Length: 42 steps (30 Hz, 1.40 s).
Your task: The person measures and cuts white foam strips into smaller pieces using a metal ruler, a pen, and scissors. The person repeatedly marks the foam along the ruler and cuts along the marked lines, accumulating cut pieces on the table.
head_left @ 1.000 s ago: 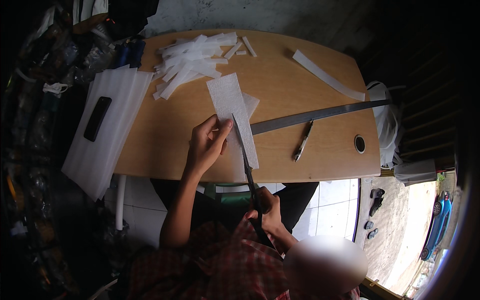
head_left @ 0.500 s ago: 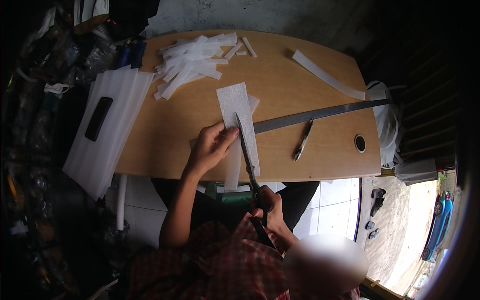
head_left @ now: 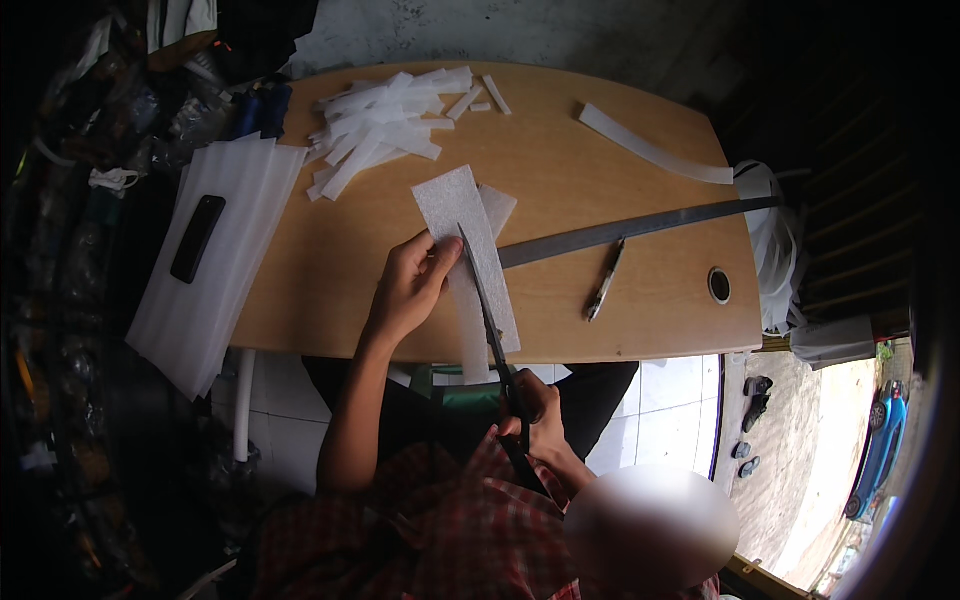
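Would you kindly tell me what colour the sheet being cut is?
White; the sheet shows best in the head view, against the tan table.

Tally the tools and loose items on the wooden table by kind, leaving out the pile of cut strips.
Scissors: 1
Metal ruler: 1
Pen: 1
Foam sheet being cut: 1
Long curved foam strip: 1
Total: 5

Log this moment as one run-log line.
left hand: holds white foam sheet | right hand: grips scissors, blades along sheet | table: cut strips, metal ruler, pen
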{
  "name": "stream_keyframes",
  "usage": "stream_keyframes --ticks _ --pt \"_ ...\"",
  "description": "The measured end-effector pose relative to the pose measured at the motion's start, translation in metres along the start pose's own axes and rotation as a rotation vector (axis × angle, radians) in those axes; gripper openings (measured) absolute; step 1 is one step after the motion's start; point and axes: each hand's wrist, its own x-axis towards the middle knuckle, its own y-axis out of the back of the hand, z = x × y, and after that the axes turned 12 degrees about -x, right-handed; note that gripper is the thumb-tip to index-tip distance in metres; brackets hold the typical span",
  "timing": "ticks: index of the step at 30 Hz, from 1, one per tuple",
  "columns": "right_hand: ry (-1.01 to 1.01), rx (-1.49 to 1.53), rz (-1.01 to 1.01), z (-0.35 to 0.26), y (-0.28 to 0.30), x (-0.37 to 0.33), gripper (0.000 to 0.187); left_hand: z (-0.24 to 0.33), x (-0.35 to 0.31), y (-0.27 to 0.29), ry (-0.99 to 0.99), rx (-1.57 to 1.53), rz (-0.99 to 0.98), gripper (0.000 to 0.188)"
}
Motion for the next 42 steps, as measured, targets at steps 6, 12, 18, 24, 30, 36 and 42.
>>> stream_keyframes --ticks 6,12,18,24,30,36,42 --pt "0.004 -0.011 0.037 0.003 -0.002 -0.002 0.07 -0.001 0.001 0.006 0.028 0.07 -0.047 0.03" --pt "0.019 0.012 0.028 0.004 0.002 0.0 0.075 -0.01 0.0 0.008 0.042 0.095 -0.138 0.033" --pt "-0.016 -0.011 0.05 0.01 -0.001 -0.001 0.072 -0.012 0.0 0.009 0.084 0.074 -0.148 0.032" --pt "0.002 -0.065 -0.002 0.005 0.008 0.002 0.072 0.001 0.001 0.005 -0.042 0.172 -0.026 0.027" --pt "-0.009 -0.037 0.025 0.002 0.003 0.003 0.072 -0.005 0.001 0.001 -0.052 0.079 -0.092 0.026" --pt "-0.008 0.008 0.018 0.017 0.003 0.004 0.073 -0.015 0.005 0.008 0.016 0.099 -0.126 0.03" --pt "-0.039 0.037 -0.01 0.009 0.01 0.015 0.079 -0.033 0.008 0.018 0.119 0.076 -0.177 0.023"
